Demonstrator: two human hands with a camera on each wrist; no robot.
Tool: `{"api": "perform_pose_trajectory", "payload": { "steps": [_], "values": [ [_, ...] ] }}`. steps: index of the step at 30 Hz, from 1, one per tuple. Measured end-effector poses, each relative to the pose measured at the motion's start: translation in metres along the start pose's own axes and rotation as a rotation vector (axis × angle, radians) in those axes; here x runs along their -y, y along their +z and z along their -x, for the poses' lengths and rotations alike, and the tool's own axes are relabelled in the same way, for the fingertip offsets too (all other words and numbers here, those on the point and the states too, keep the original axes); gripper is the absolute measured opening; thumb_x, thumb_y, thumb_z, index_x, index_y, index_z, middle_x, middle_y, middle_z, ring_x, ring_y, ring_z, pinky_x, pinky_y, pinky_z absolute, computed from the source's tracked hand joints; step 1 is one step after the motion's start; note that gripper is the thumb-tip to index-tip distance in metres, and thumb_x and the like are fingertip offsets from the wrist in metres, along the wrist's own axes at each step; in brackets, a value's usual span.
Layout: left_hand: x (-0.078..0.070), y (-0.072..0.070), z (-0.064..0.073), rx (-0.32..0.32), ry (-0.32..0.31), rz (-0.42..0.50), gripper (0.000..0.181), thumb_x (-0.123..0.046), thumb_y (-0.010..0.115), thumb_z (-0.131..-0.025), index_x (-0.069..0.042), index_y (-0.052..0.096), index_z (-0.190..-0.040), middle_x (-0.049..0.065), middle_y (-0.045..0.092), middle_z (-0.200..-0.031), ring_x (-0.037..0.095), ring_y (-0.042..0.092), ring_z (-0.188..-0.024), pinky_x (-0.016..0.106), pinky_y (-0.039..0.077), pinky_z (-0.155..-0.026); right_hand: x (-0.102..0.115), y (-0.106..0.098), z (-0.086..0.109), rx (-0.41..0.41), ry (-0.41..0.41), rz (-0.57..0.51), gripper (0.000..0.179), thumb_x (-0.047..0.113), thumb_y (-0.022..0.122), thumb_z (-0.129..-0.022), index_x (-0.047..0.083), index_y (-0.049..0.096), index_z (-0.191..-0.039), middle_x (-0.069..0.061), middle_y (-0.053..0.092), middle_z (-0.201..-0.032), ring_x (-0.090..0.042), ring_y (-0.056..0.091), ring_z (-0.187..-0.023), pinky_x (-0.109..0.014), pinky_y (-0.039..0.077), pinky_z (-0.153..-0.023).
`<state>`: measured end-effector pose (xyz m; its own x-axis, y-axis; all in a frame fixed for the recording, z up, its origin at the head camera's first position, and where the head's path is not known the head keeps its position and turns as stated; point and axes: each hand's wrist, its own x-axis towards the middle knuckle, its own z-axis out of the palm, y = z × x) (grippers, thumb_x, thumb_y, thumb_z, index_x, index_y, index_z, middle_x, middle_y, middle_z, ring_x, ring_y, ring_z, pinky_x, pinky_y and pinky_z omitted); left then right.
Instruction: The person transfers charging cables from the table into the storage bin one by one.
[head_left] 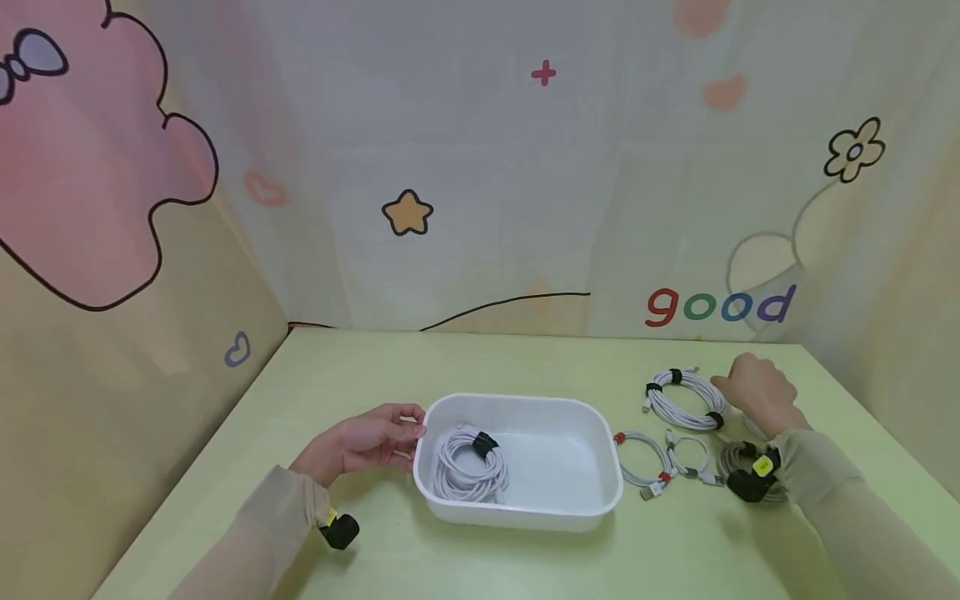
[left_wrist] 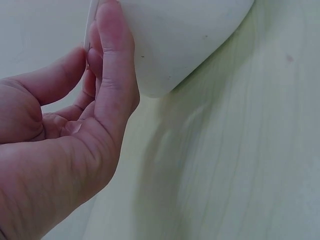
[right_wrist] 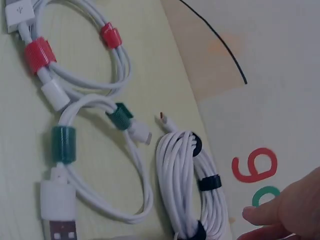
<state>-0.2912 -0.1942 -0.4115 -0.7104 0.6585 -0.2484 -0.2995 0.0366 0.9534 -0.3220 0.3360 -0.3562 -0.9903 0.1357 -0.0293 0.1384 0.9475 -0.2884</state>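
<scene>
My left hand pinches the left rim of a white plastic bin between thumb and fingers. In the left wrist view, the thumb is inside the rim and a finger lies along the outer wall. A coiled white cable with a black strap lies in the bin's left part. My right hand is above the table's right side, beside a large white cable coil with black straps. In the right wrist view, its thumb and a finger extend near that coil, apart from it; the other fingers are mostly hidden.
Between bin and right hand lie a cable with red straps and a smaller one with green straps. A grey cable coil sits partly behind the right wrist camera. A printed curtain hangs behind the table.
</scene>
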Motion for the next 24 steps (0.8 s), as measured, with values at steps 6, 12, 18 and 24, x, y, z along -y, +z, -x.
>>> {"api": "perform_pose_trajectory", "payload": {
  "steps": [6,12,18,24],
  "values": [
    [-0.003,-0.002,0.004,0.014,0.01,-0.008,0.004,-0.005,0.045,-0.101,-0.007,0.047,-0.103,-0.001,0.061,-0.083,0.01,0.062,-0.075,0.028,0.058,-0.071,-0.011,0.015,-0.009,0.133,0.036,0.015,0.041,0.04,0.059,-0.09,0.008,0.05,-0.065,-0.001,0.045,-0.058,-0.019,0.049,-0.057,-0.034,0.035,-0.057],
    [-0.002,0.0,0.001,0.032,0.012,0.0,0.004,-0.006,0.047,-0.1,-0.006,0.047,-0.104,-0.001,0.062,-0.084,0.01,0.063,-0.075,0.028,0.058,-0.072,-0.014,0.02,-0.014,0.177,0.08,0.032,0.026,0.027,0.056,-0.086,0.005,0.051,-0.073,-0.009,0.048,-0.07,-0.026,0.05,-0.068,-0.04,0.037,-0.062],
    [-0.002,0.0,0.0,0.033,0.006,0.006,0.004,-0.005,0.046,-0.1,-0.006,0.047,-0.104,0.0,0.062,-0.084,0.01,0.063,-0.075,0.029,0.058,-0.072,-0.012,0.021,-0.018,0.135,0.007,-0.028,0.021,0.017,0.052,-0.086,0.003,0.051,-0.07,-0.006,0.047,-0.062,-0.02,0.049,-0.057,-0.031,0.039,-0.054],
    [-0.002,0.0,0.0,0.024,-0.005,0.011,0.004,-0.005,0.045,-0.101,-0.007,0.048,-0.103,0.0,0.062,-0.085,0.011,0.063,-0.076,0.029,0.059,-0.072,-0.008,0.015,-0.019,0.024,-0.069,-0.174,0.03,0.015,0.059,-0.084,0.005,0.053,-0.056,0.0,0.054,-0.045,-0.012,0.056,-0.039,-0.028,0.049,-0.046]
  ]
}}
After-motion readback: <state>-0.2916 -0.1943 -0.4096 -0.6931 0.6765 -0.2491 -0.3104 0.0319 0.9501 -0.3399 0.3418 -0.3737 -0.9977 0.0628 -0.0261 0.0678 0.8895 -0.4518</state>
